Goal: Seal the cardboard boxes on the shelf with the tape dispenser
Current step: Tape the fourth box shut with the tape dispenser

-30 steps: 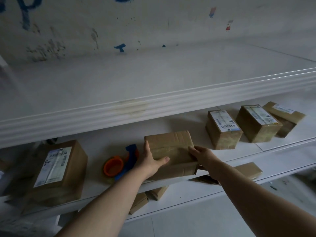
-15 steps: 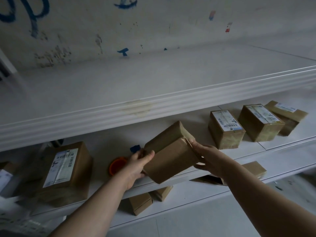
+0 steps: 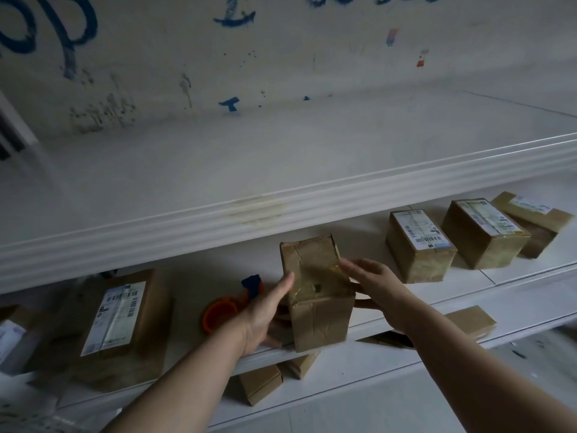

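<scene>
– Tilted between both hands half a second ago, the box [image 3: 315, 295] now stands on end. See it?

– Yes, it appears to rest near the front edge of the shelf [image 3: 505, 278], its taped end face up. The left hand [image 3: 265, 310] lies flat on its left side, fingers straight and together. The right hand [image 3: 374, 285] has its fingers spread, tips at the top's right edge. Neither hand pinches anything.

– Why hold it so?

– To steady it, I judge, with the face to be sealed turned up and within reach.

– And the tape dispenser [image 3: 224, 310]?

– Just left of the box, behind the left hand, orange and blue, untouched. One only.

– Other boxes?

– Left of the box sits one large labelled box [image 3: 121, 310], and another box [image 3: 9, 339] is cut by the frame edge. Right of it are three labelled boxes [image 3: 418, 245] [image 3: 485, 232] [image 3: 537, 223], set apart in a row. Below it, on the lower shelf, lie two small boxes [image 3: 260, 384] [image 3: 301, 364], with a flat box [image 3: 468, 320] to the lower right. That makes nine that I can count.
</scene>
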Demonstrator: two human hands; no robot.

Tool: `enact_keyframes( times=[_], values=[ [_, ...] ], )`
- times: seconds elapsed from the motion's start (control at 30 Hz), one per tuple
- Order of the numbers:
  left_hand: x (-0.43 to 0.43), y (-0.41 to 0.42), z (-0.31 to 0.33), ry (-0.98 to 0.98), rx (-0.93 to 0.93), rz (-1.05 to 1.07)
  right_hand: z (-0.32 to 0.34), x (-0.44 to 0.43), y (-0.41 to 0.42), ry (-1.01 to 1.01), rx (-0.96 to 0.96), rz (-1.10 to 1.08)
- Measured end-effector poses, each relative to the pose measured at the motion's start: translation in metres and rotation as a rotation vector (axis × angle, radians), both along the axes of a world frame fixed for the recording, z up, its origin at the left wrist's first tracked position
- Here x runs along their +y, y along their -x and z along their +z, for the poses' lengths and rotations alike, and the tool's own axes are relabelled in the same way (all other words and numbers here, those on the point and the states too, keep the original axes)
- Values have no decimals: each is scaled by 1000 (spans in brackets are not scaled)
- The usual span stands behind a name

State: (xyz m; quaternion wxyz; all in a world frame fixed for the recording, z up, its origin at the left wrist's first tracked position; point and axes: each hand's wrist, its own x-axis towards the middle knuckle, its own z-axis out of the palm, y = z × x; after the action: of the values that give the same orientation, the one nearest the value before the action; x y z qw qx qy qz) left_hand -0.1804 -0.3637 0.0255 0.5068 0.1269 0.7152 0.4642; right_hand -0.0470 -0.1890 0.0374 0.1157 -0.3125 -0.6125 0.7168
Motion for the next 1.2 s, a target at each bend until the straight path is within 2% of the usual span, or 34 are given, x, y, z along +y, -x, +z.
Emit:
enact_keyframes(
  times=[0.1,0.37,0.6,0.67,0.8,0.83,0.97,1.03,1.2],
  values=[
    [4,-3,1,40,95,-31,5,1,1,-22,1,16],
    [12,-2,3,7,79,27,1,12,3,-49,24,42],
    [34,-28,10,-168,-102,134,13,45,-7,-121,151,42],
    [43,-36,7,-180,-127,162,16,54,-10,-229,119,55],
    [60,-57,1,-34,-35,105,19,63,-16,-738,9,167],
    [63,-61,-2,1,-20,101,19,64,-17,-807,3,191],
    [69,-67,-13,28,-50,160,16,66,-20,-957,8,299],
    [69,-66,-14,-8,-49,226,16,71,-22,-955,42,330],
    [72,-65,-18,-27,159,327,-12,94,-29,-932,184,341]
  ],
)
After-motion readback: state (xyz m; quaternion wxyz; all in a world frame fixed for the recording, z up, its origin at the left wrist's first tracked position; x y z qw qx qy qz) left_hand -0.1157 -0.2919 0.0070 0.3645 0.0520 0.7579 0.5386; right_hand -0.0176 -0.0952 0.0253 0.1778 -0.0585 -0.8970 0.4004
